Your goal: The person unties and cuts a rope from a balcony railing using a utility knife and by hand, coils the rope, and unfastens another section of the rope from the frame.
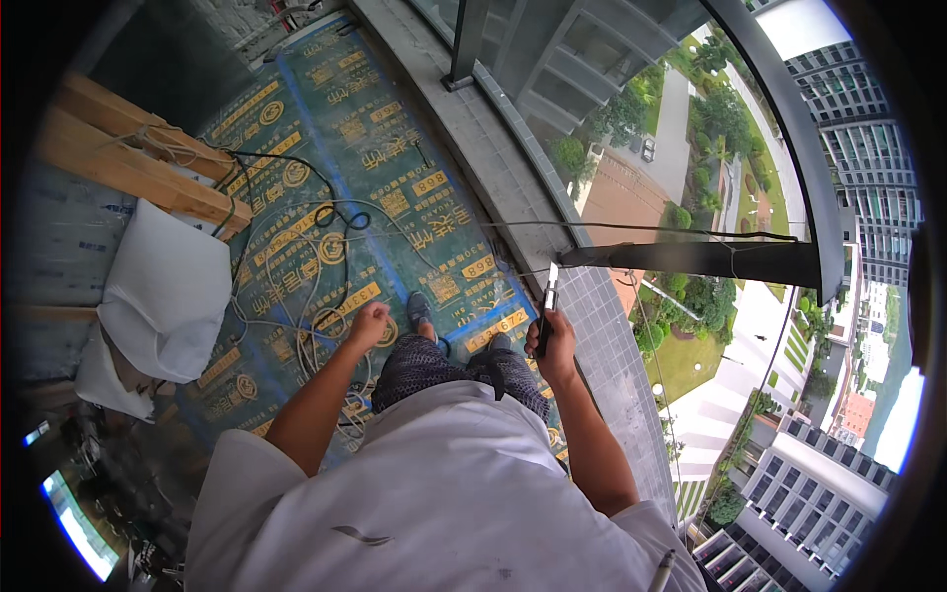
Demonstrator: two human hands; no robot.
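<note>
My right hand point(557, 345) is wrapped round a utility knife point(546, 322) with a black handle. Its pale blade end points away from me, towards the foot of a dark metal railing post point(691, 259). In front of my body on the left, my left hand point(369, 326) is closed with curled fingers. Whether anything small is inside them I cannot make out. Below that hand, loose pale cables point(314, 331) lie tangled on the green printed floor covering point(395, 168). A dark cable point(631, 229) runs across the tiled ledge and along the post.
Wooden beams point(148, 148) and a crumpled white sheet point(163, 286) are on the left. A black coiled cable point(340, 217) lies on the floor ahead. Along my right runs a grey tiled ledge point(621, 395), with a long drop to gardens and paving beyond it. Glass panels stand ahead right.
</note>
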